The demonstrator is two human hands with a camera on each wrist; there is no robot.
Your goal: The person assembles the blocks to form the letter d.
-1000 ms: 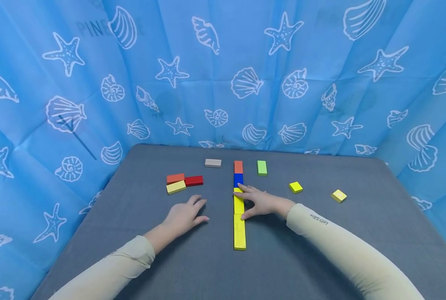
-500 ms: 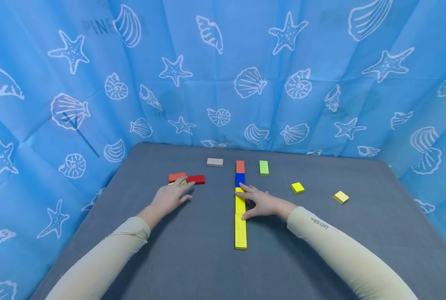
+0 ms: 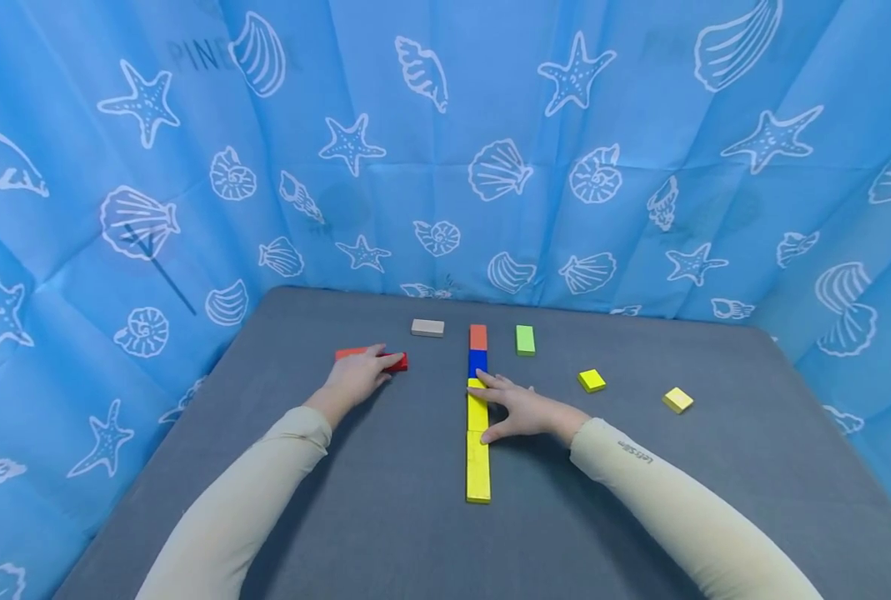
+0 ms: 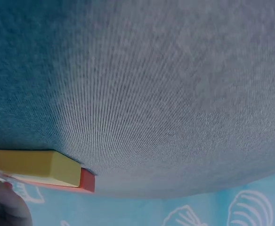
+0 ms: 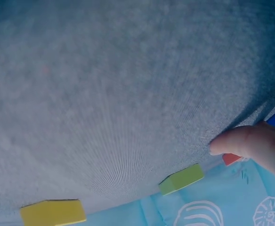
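Note:
A straight row in the head view runs orange block (image 3: pixel 478 337), blue block (image 3: pixel 477 362), then two long yellow blocks (image 3: pixel 478 475) end to end. My right hand (image 3: pixel 526 410) rests over the upper yellow block, fingers spread, thumb near the joint between the two. My left hand (image 3: pixel 357 377) reaches over a cluster at the left, its fingers across the red block (image 3: pixel 396 362). An orange block (image 3: pixel 349 353) shows just behind that hand. The cluster's pale yellow block (image 4: pixel 38 165) is hidden in the head view but shows in the left wrist view.
Behind the row's left side lies a beige block (image 3: pixel 427 327); to its right is a green block (image 3: pixel 525 340). Farther right sit a small yellow block (image 3: pixel 591 381) and a paler yellow one (image 3: pixel 678 400). A blue shell-print curtain (image 3: pixel 430 200) borders the grey table (image 3: pixel 385 517).
My left hand has moved from the middle left of the table away and up to the cluster, then right to the red block. My right hand stays over the row.

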